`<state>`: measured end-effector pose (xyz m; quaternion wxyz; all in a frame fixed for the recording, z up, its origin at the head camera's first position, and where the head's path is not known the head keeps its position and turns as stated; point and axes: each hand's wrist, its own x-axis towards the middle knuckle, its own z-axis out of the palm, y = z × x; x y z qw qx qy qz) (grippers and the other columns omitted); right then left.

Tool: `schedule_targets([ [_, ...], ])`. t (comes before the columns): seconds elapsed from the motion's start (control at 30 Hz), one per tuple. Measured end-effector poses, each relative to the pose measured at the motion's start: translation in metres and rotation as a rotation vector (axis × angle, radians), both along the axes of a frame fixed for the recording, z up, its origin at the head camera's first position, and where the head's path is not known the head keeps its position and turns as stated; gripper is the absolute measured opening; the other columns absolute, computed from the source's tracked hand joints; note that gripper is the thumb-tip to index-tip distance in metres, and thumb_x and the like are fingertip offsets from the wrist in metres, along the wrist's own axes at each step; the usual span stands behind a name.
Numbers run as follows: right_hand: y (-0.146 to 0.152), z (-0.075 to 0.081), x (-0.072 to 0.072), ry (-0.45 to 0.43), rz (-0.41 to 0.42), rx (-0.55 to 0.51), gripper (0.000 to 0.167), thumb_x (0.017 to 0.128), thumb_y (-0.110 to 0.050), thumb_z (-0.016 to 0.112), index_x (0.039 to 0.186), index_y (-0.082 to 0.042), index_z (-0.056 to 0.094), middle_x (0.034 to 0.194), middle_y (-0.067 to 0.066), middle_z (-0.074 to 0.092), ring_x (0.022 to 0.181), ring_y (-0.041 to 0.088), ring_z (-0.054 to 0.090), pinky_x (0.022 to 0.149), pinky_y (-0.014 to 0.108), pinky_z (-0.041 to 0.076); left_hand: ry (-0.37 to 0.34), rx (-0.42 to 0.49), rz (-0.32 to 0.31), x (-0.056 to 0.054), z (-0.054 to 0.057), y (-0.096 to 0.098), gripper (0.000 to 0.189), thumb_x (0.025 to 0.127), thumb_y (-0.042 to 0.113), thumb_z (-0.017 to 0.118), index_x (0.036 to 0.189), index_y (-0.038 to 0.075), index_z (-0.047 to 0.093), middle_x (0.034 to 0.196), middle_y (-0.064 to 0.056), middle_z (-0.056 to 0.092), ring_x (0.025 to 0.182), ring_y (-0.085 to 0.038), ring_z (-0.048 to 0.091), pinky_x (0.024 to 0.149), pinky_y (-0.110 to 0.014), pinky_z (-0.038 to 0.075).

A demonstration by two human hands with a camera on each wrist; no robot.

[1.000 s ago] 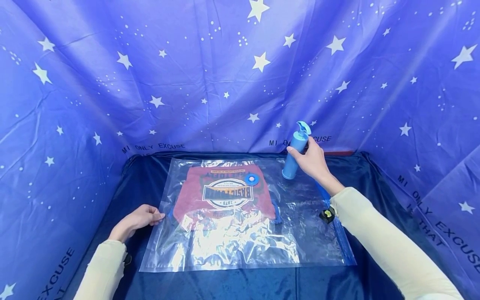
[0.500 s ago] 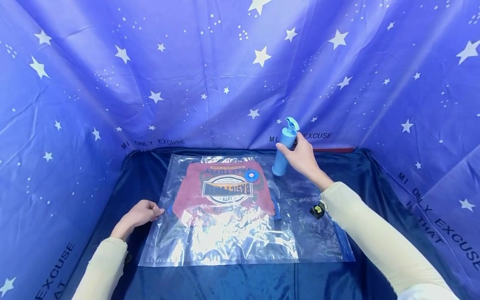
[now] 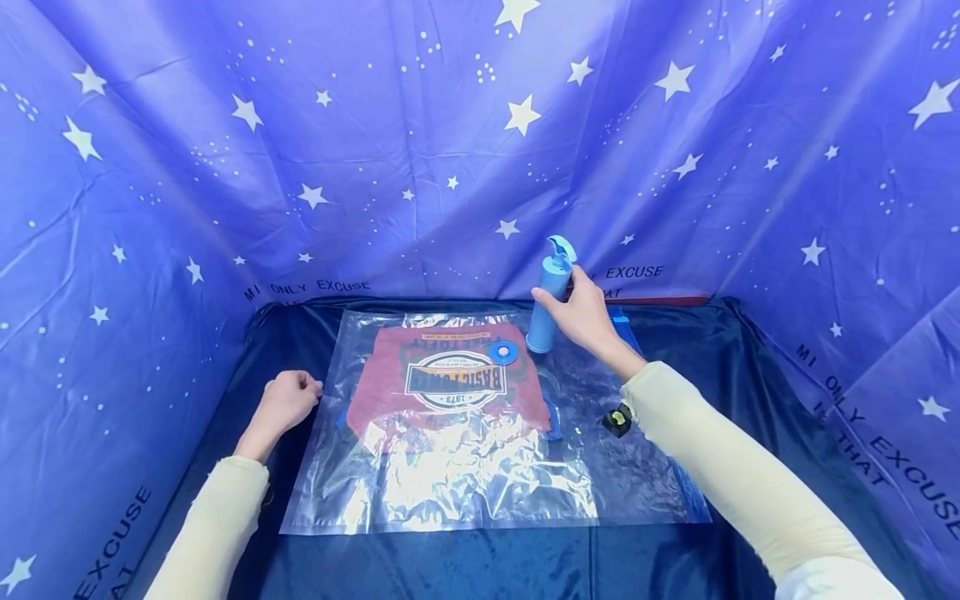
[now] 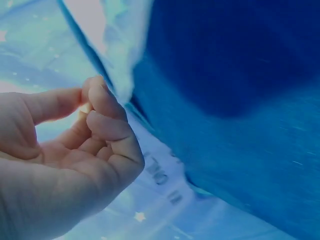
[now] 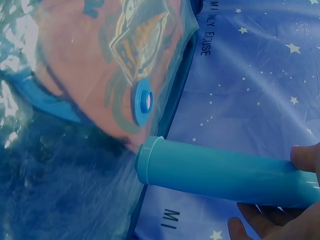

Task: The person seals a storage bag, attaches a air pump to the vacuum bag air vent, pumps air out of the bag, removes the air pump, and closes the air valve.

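Note:
A blue hand pump (image 3: 548, 308) with a curved light-blue handle on top is gripped by my right hand (image 3: 581, 312). It is held nearly upright above the clear plastic vacuum bag (image 3: 630, 475). In the right wrist view, the pump's lower end (image 5: 150, 160) is close to the bag's round blue valve (image 5: 142, 102), but apart from it. A folded pinkish-red shirt (image 3: 382, 383) with a printed badge lies inside the bag. Beside the bag's left edge is my left hand (image 3: 291, 400), fingers curled and thumb tip against the index finger (image 4: 107, 102); nothing shows between them.
Dark blue cloth (image 3: 450, 567) covers the table. A blue curtain (image 3: 405, 167) with white stars surrounds it on the back and sides. The bag's blue zip strip (image 3: 686, 492) runs along its right side, partly hidden by the right sleeve.
My right hand has carried the pump leftward, closer to the valve. My left hand has moved slightly toward the far side along the bag's left edge, its fingers curling more.

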<state>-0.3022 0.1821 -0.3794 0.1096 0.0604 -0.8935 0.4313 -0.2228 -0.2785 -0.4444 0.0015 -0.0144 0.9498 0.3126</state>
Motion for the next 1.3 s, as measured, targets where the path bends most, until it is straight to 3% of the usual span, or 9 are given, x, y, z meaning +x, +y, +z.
schedule_targets([
  [0.23,-0.012,0.002,0.002,-0.008,0.014,-0.004,0.058,0.102,-0.037,0.071,0.14,0.002,0.05,0.125,0.024,0.064,0.108,0.039,0.066,0.088,0.054,0.055,0.09,0.064,-0.014,-0.014,0.015,0.031,0.022,0.103,0.012,0.06,0.089,-0.001,0.07,0.073,-0.003,0.063,0.071,-0.023,0.058,0.065,-0.035,0.046],
  [0.47,-0.023,0.006,-0.001,0.036,0.028,-0.01,0.054,0.101,-0.035,0.073,0.136,0.002,0.053,0.122,0.023,0.065,0.107,0.038,0.066,0.088,0.053,0.054,0.15,0.116,-0.082,-0.03,0.027,0.067,0.02,0.103,0.013,0.064,0.101,-0.004,0.075,0.078,-0.006,0.066,0.072,-0.023,0.058,0.069,-0.039,0.047],
  [0.77,-0.044,0.002,0.001,0.036,0.072,-0.027,0.053,0.1,-0.035,0.074,0.136,0.0,0.054,0.121,0.021,0.067,0.105,0.036,0.067,0.085,0.051,0.056,0.124,0.164,-0.212,-0.044,0.033,0.125,0.019,0.1,0.019,0.073,0.103,0.001,0.076,0.084,-0.006,0.071,0.076,-0.021,0.062,0.073,-0.039,0.052],
  [1.07,-0.059,-0.003,-0.001,0.011,0.097,-0.007,0.053,0.101,-0.033,0.074,0.137,0.0,0.053,0.12,0.018,0.066,0.106,0.034,0.067,0.089,0.049,0.055,0.1,0.239,-0.266,-0.056,0.037,0.174,0.035,0.096,0.02,0.081,0.118,-0.005,0.071,0.103,-0.014,0.074,0.095,-0.028,0.069,0.089,-0.042,0.056],
  [1.3,-0.065,-0.01,-0.007,0.026,0.107,0.02,0.053,0.1,-0.034,0.074,0.137,-0.001,0.053,0.119,0.016,0.066,0.107,0.033,0.066,0.089,0.049,0.054,0.103,0.266,-0.273,-0.064,0.033,0.2,0.046,0.093,0.024,0.084,0.126,-0.004,0.068,0.114,-0.018,0.073,0.103,-0.03,0.068,0.093,-0.043,0.055],
])
